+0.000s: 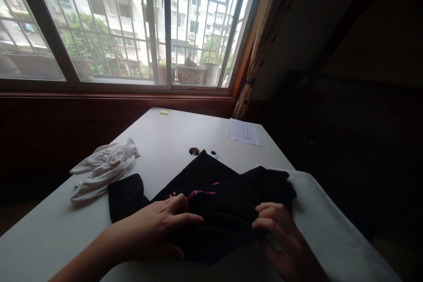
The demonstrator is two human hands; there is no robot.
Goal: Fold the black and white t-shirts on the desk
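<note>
A black T-shirt with pink lettering lies partly folded and wrinkled on the white table. One sleeve sticks out toward the left, and more bunched fabric lies at the right. My left hand rests on the shirt's left part, its fingers apart and the index finger stretched over the cloth. At the right lower edge, my right hand has its fingers curled closed on the black fabric. Its thumb is mostly hidden.
A crumpled white cloth lies at the table's left edge. White fabric covers the right side. Toward the window are papers, a yellow sticky note and a round hole in the tabletop. A tied curtain hangs behind.
</note>
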